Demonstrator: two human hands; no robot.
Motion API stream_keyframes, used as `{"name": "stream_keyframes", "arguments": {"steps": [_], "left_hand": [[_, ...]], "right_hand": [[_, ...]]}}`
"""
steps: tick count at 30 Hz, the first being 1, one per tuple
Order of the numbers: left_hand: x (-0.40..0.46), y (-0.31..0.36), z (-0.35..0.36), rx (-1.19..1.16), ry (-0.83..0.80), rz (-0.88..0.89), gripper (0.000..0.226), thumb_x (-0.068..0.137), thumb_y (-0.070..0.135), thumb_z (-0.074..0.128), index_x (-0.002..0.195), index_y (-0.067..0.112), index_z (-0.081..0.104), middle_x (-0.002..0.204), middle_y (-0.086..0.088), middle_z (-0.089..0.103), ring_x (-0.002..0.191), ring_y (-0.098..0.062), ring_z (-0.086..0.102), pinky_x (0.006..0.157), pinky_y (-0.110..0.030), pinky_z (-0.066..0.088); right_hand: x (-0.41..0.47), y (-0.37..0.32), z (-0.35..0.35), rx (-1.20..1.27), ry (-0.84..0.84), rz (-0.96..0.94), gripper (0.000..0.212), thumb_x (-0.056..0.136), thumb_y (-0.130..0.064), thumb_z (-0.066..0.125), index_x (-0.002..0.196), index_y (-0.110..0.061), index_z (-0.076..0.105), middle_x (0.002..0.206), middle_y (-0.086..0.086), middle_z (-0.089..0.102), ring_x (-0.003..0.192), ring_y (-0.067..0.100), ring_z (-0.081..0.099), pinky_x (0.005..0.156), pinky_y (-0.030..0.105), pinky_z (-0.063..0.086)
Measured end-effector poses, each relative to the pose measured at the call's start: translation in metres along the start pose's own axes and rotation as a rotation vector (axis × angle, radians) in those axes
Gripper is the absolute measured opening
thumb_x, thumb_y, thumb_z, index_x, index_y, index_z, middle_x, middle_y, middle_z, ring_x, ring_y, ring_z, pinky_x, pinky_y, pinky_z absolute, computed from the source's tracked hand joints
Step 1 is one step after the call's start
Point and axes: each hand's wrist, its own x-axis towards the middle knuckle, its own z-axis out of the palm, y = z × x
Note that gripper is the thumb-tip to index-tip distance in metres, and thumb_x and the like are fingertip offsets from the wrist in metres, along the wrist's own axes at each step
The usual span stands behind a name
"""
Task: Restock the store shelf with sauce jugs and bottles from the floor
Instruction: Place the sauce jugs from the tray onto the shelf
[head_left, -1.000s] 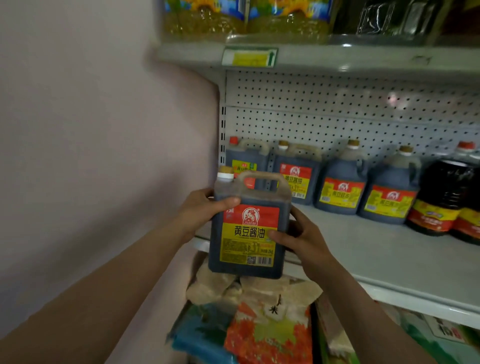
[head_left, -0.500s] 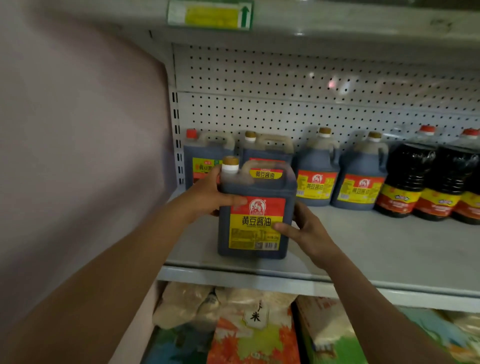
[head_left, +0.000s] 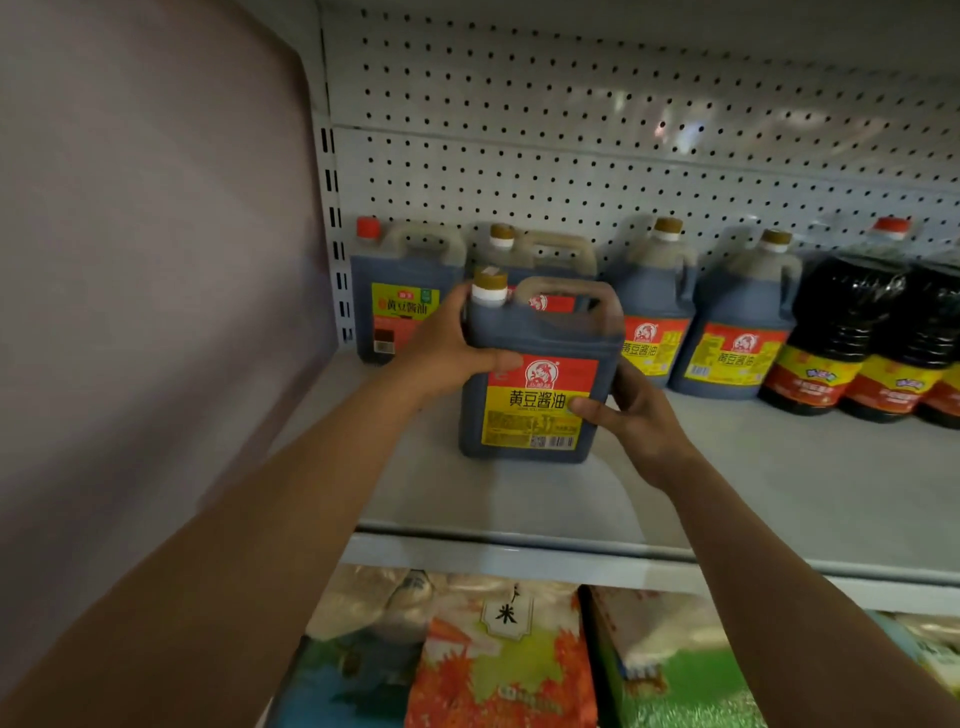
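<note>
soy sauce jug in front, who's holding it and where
Both hands hold the soy sauce jug: left hand on its upper left side, right hand on its lower right side.

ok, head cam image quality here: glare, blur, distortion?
Head view: dim overall; soft glare patches on the pegboard; held jug label sharp, rice bags below smeared; wide-angle bends the shelf edge and stretches the forearms.

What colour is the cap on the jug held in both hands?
Brownish gold cap over a white collar, on the held jug; head view.
</note>
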Motion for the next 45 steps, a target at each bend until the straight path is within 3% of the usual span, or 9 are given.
{"name": "stream_keyframes", "arguments": {"steps": [7,15,18,22,29,33,39,43,45], "left_hand": [[0.011,0.0,0.005,-0.051,-0.007,0.005,0.089,0.075,0.021,0.086,0.147,0.029,0.034,0.128,0.009,0.055,0.12,-0.017,0.056,0.085,-0.033,0.054],[-0.023,-0.01,0.031,-0.122,0.137,-0.017,0.079,0.082,0.028,0.08,0.148,0.028,0.037,0.143,0.001,0.054,0.129,-0.02,0.052,0.107,-0.045,0.045],[-0.049,-0.018,0.04,-0.195,0.166,-0.087,0.06,0.081,0.039,0.077,0.135,0.025,0.053,0.132,0.004,0.062,0.121,-0.017,0.058,0.108,-0.048,0.045],[-0.095,-0.021,0.054,-0.234,0.219,-0.176,0.065,0.092,0.035,0.07,0.146,0.013,0.043,0.141,0.001,0.054,0.125,-0.014,0.053,0.098,-0.027,0.04],[-0.192,-0.047,0.109,-0.244,0.353,-0.305,0.056,0.087,0.045,0.072,0.132,0.018,0.055,0.113,0.005,0.064,0.102,-0.013,0.065,0.092,-0.031,0.054],[-0.247,-0.079,0.156,-0.255,0.405,-0.386,0.054,0.077,0.051,0.074,0.113,0.012,0.064,0.091,0.004,0.07,0.075,-0.01,0.067,0.071,-0.035,0.057],[-0.323,-0.149,0.224,-0.238,0.324,-0.575,0.034,0.085,0.038,0.075,0.111,0.018,0.064,0.097,0.008,0.069,0.089,-0.011,0.066,0.092,-0.043,0.056],[-0.37,-0.198,0.25,-0.258,0.195,-0.749,0.038,0.088,0.037,0.074,0.12,0.021,0.061,0.122,0.001,0.068,0.101,-0.009,0.064,0.099,-0.041,0.053],[-0.394,-0.222,0.26,-0.219,0.103,-0.829,0.051,0.086,0.039,0.075,0.131,0.022,0.058,0.132,0.003,0.062,0.114,-0.012,0.061,0.104,-0.035,0.047]], "right_hand": [[0.007,0.002,-0.002,-0.048,-0.032,-0.001,0.062,0.081,-0.017,0.077,0.137,-0.005,0.053,0.132,0.01,0.067,0.125,0.025,0.062,0.101,0.04,0.053],[-0.025,-0.012,0.005,-0.17,0.031,0.126,0.039,0.092,-0.014,0.074,0.129,-0.011,0.062,0.124,0.002,0.069,0.099,0.005,0.066,0.082,0.025,0.05],[-0.051,-0.012,-0.003,-0.195,0.08,0.201,0.057,0.09,-0.027,0.076,0.141,-0.014,0.054,0.133,-0.001,0.06,0.121,0.011,0.058,0.099,0.028,0.047],[-0.089,-0.015,-0.016,-0.268,0.114,0.263,0.077,0.083,-0.047,0.079,0.147,-0.016,0.049,0.145,0.005,0.056,0.131,0.018,0.055,0.111,0.044,0.045],[-0.172,-0.009,-0.031,-0.238,0.13,0.215,0.057,0.084,-0.045,0.079,0.13,-0.013,0.065,0.102,-0.003,0.073,0.091,0.004,0.07,0.073,0.027,0.06],[-0.223,0.027,-0.037,-0.288,0.084,0.263,0.051,0.073,-0.06,0.077,0.112,-0.026,0.074,0.094,-0.006,0.076,0.085,0.011,0.07,0.081,0.037,0.059],[-0.295,0.114,-0.042,-0.278,-0.099,0.454,0.044,0.079,-0.051,0.08,0.111,-0.02,0.076,0.096,-0.004,0.077,0.088,0.01,0.071,0.088,0.047,0.06],[-0.336,0.169,-0.034,-0.239,-0.238,0.638,0.038,0.089,-0.029,0.077,0.121,-0.008,0.072,0.111,0.007,0.074,0.075,-0.004,0.066,0.079,0.021,0.057],[-0.356,0.198,-0.028,-0.232,-0.303,0.702,0.047,0.083,-0.039,0.08,0.12,-0.012,0.072,0.111,0.002,0.073,0.075,-0.01,0.065,0.08,0.014,0.054]]}}
